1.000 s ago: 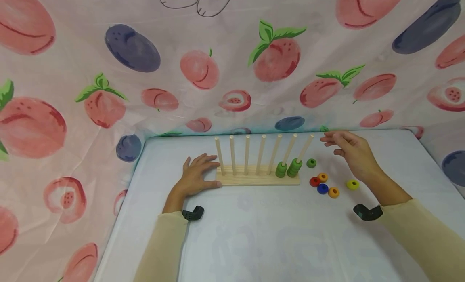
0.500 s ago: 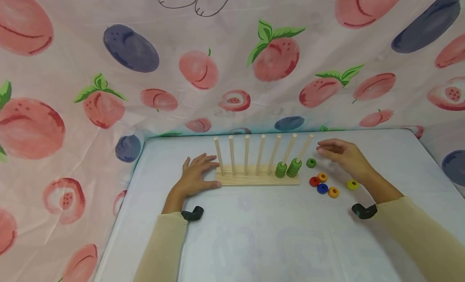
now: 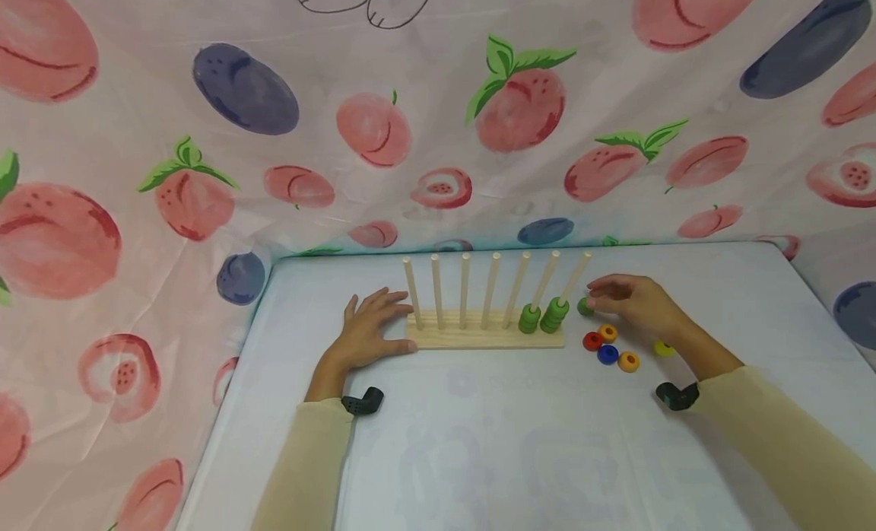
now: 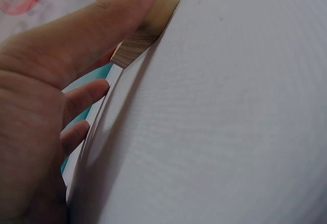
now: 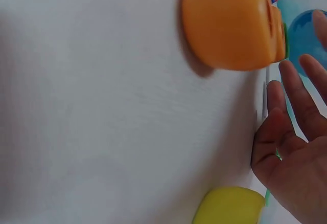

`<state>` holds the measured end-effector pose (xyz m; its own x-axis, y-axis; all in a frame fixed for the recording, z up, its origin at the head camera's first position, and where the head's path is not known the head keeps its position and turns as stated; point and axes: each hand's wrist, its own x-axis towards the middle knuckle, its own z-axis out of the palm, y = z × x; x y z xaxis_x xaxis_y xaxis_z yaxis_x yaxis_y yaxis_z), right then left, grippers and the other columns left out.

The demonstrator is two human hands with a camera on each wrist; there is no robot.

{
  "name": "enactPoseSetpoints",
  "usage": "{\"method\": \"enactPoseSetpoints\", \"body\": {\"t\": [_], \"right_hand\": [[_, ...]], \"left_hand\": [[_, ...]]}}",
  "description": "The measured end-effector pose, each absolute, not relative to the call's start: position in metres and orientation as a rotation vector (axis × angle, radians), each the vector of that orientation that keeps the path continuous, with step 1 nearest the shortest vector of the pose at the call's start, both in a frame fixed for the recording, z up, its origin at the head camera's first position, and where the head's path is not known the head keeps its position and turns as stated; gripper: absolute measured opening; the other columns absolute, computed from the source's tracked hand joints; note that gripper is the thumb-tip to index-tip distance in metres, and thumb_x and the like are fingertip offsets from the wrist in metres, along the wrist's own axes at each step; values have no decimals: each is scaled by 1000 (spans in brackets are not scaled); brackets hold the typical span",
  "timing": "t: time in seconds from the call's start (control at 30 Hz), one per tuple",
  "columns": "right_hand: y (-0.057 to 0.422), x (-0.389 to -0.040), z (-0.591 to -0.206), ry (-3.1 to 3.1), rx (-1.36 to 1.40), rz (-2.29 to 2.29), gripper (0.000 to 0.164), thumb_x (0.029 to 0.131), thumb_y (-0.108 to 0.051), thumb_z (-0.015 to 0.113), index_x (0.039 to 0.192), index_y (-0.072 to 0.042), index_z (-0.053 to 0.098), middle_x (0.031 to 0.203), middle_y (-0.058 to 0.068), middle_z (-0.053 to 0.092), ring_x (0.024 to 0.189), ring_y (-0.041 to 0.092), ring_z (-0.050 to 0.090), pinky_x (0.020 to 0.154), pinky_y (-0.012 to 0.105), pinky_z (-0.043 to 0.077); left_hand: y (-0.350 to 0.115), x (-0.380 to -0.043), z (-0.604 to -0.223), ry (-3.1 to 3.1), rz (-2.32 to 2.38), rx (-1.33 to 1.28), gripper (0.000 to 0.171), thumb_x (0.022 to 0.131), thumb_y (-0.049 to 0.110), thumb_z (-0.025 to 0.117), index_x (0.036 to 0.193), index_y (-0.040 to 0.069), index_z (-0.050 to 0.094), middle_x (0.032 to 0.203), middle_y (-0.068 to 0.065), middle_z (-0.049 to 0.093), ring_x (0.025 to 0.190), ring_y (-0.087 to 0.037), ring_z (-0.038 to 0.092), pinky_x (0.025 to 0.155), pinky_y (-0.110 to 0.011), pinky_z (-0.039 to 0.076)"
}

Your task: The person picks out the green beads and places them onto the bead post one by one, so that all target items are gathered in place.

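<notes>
A wooden peg board [image 3: 486, 338] with several upright pegs stands at the table's middle back. Green beads [image 3: 554, 316] are stacked on its two rightmost pegs. My left hand [image 3: 369, 332] holds the board's left end, thumb at the front and fingers toward the back; in the left wrist view the thumb [image 4: 97, 29] lies on the wood. My right hand [image 3: 636, 306] is at a loose green bead [image 3: 585, 306], its fingertips partly covering it. In the right wrist view the hand [image 5: 296, 147] has loosely extended fingers; whether they touch the bead cannot be seen.
Right of the board lie a red bead [image 3: 592, 341], a blue bead [image 3: 607, 354] and two orange beads [image 3: 629, 362]. A yellow bead [image 3: 663, 348] sits under the right forearm, partly hidden. A fruit-printed cloth [image 3: 445, 135] rises behind the white table [image 3: 479, 440].
My right hand has come down and to the left, from above the table to the loose green bead. My left hand and the board have stayed in place.
</notes>
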<state>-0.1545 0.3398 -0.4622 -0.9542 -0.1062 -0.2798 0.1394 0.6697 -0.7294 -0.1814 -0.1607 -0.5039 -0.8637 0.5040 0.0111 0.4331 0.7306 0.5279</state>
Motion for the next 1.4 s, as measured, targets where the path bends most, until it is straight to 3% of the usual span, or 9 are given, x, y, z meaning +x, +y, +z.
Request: {"method": "enactPoseSetpoints", "body": {"t": [0.3,0.53,0.83,1.03,1.3,1.4], "right_hand": [[337,-156,-465,2664,-44,-1000,55,93,-49,72,134,-14,64,124,10,68,113,28,58,99,45,49],[336,-156,-465,2672,-58,-962,51,91,-47,75,131,-15,67,117,8,68,107,26,57,90,34,48],[335,-155,-464,2684,-51,-952,47,92,-42,76,129,-15,68,117,8,69,108,27,58,92,38,48],[334,-153,-461,2692,-45,-956,47,92,-43,75,129,-16,68,114,7,69,105,26,60,87,32,49],[330,-149,-442,2700,-37,-1011,53,92,-50,73,132,-15,66,124,10,69,117,30,60,99,52,52],[327,-146,-431,2715,-52,-1052,56,91,-53,72,131,-16,66,124,10,69,119,31,60,96,49,54]], "left_hand": [[-160,-181,-504,2801,804,758,71,79,60,80,139,27,63,162,4,42,158,-27,20,122,-67,-6],[-161,-182,-505,2805,807,763,71,79,61,79,139,27,63,161,4,43,158,-28,20,121,-68,-5],[-160,-182,-505,2803,825,759,69,78,59,80,137,27,64,161,5,44,158,-27,20,122,-67,-6],[-160,-181,-505,2800,828,753,69,78,59,80,137,27,64,161,4,43,158,-27,20,122,-67,-6],[-160,-181,-504,2797,820,750,70,78,59,81,138,27,64,161,5,43,158,-27,20,122,-67,-6],[-160,-180,-503,2793,823,752,70,78,59,81,138,27,64,161,5,43,158,-27,20,122,-67,-5]]}}
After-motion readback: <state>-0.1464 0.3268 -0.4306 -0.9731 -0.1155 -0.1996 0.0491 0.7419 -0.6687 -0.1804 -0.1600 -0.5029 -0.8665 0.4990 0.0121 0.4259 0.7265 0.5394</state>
